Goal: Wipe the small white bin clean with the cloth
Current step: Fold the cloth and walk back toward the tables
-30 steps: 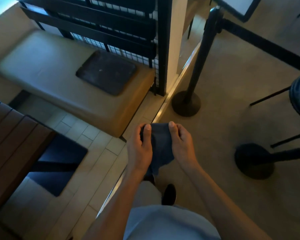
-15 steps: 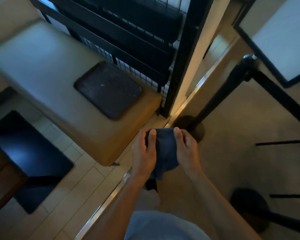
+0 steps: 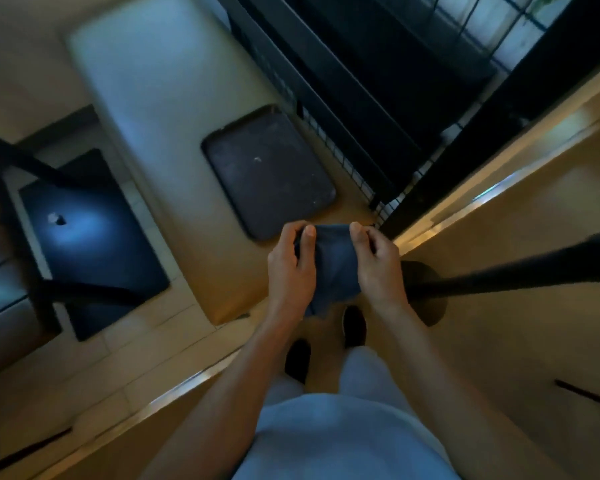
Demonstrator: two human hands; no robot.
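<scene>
my left hand [image 3: 291, 268] and right hand [image 3: 378, 265] grip the dark cloth [image 3: 335, 265]; the bench [image 3: 160, 109] and its tray [image 3: 267, 168] have drawn nearer; no white bin visible yet.

Dark blue cloth [image 3: 335, 265], tan bench [image 3: 174, 109] — dark speckled tray [image 3: 267, 168], black shoes [image 3: 354, 325], white shirt [image 3: 340, 441]

Below you: a padded bench [image 3: 146, 109] with a dark tray [image 3: 269, 171] on it.

The tray lies flat near the bench's near end, close beside a black wire-grid partition [image 3: 347, 98]. To your left a dark square seat [image 3: 94, 237] stands on the tiled floor [image 3: 153, 355]. To your right a blurred black post [image 3: 506, 273] rises from what looks like a round base [image 3: 430, 306]. Two dark shoes [image 3: 354, 325] show on the floor.
</scene>
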